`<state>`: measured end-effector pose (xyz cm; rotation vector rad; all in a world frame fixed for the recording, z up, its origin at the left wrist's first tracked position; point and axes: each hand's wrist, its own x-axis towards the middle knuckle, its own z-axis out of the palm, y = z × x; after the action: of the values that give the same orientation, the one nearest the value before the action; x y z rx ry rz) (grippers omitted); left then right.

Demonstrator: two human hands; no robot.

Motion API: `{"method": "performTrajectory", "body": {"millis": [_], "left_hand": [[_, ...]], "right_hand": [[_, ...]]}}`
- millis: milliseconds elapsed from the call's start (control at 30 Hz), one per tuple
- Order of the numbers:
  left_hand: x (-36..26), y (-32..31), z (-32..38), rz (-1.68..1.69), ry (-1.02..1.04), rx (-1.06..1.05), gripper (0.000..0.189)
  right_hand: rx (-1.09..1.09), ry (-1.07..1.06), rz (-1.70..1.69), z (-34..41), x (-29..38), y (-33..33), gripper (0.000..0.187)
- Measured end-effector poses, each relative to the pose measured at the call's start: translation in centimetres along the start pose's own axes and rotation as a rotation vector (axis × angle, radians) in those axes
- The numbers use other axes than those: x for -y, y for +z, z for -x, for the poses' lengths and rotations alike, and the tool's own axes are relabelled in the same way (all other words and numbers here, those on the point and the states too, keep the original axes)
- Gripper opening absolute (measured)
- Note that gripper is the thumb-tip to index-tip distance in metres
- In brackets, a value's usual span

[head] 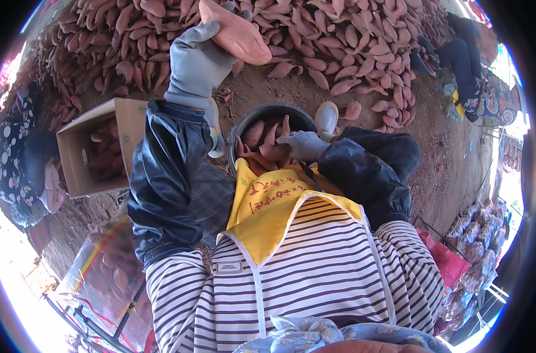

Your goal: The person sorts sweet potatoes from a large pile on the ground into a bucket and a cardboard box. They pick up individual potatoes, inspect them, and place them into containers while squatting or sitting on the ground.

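My left hand (pixel 201 61), in a grey work glove, holds a large sweet potato (pixel 237 33) in front of the big heap of sweet potatoes (pixel 365 39). Between my feet stands a dark round tub (pixel 290 109) with several sweet potatoes in it. My right hand (pixel 305 144), gloved too, rests over the tub's right side by the sweet potatoes; its fingertips touch or nearly touch one, and whether it grips anything is unclear. The yellow apron (pixel 268 198) with red writing hangs against the tub's near edge.
An open cardboard box (pixel 102 189) holding sweet potatoes stands at the left, beside a person in dotted clothing (pixel 11 145). Another person (pixel 464 57) is at the upper right. A clear plastic bag of sweet potatoes (pixel 113 264) lies lower left; filled bags (pixel 480 247) are at lower right.
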<state>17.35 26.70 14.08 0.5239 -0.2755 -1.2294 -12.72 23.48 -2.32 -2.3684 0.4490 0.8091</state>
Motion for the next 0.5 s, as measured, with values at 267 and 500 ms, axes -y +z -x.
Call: {"method": "performTrajectory", "body": {"millis": [267,500], "left_hand": [[-1.6,-2.4,-0.9,0.374,-0.042,-0.016,0.045],[-4.8,-6.4,0.4,0.206,0.053,0.301,0.046]], "right_hand": [[-0.197,-0.012,0.202,0.6,-0.8,2.0,0.066],[-0.089,-0.047,0.162,-0.4,0.2,1.2,0.060]]}}
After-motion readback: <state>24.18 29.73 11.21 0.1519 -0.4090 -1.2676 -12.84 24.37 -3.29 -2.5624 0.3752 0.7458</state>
